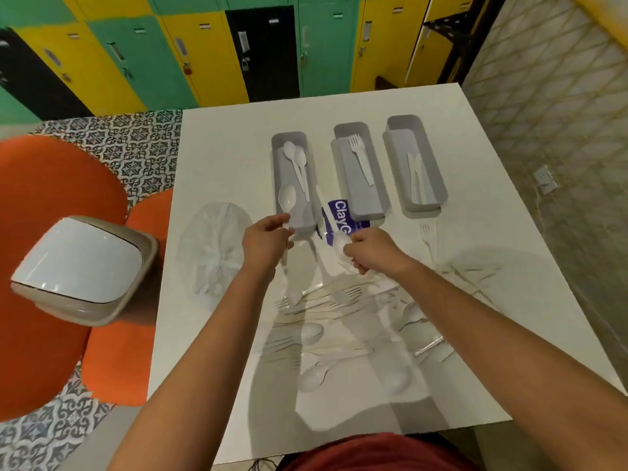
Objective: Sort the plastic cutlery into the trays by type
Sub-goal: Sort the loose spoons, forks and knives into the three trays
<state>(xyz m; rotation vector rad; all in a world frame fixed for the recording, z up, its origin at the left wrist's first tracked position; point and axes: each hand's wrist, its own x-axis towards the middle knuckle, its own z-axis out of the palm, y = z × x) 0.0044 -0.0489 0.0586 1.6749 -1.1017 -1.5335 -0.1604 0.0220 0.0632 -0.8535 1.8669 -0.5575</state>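
1. Head view: I'm seeing the left hand (pixel 266 241) pinching a white spoon (pixel 287 198), its bowl hanging over the left tray (pixel 276 171).
2. The right hand (pixel 368 249) is gripping another spoon (pixel 341 242) above the purple wrapper (pixel 339 212).

White counter (pixel 217 158), head view. Three grey trays at far side: left tray (pixel 277 171) holds two spoons (pixel 295 154); middle tray (pixel 341 171) holds forks (pixel 360 158); right tray (pixel 394 154) holds knives (pixel 415 171). Left hand (pixel 266 241) pinches a spoon (pixel 287 198) by its handle, bowl over the left tray's near end. Right hand (pixel 368 249) grips another spoon (pixel 341 243). Purple-and-white wrapper (pixel 339 215) between left and middle trays. Clear bag (pixel 214 243) at left. Loose fork (pixel 427 239) near the right tray. Mixed cutlery pile (pixel 339 321) between the forearms. Lidded bin (pixel 81 266) beside the counter; orange seats (pixel 51 185); lockers (pixel 204 52) behind.
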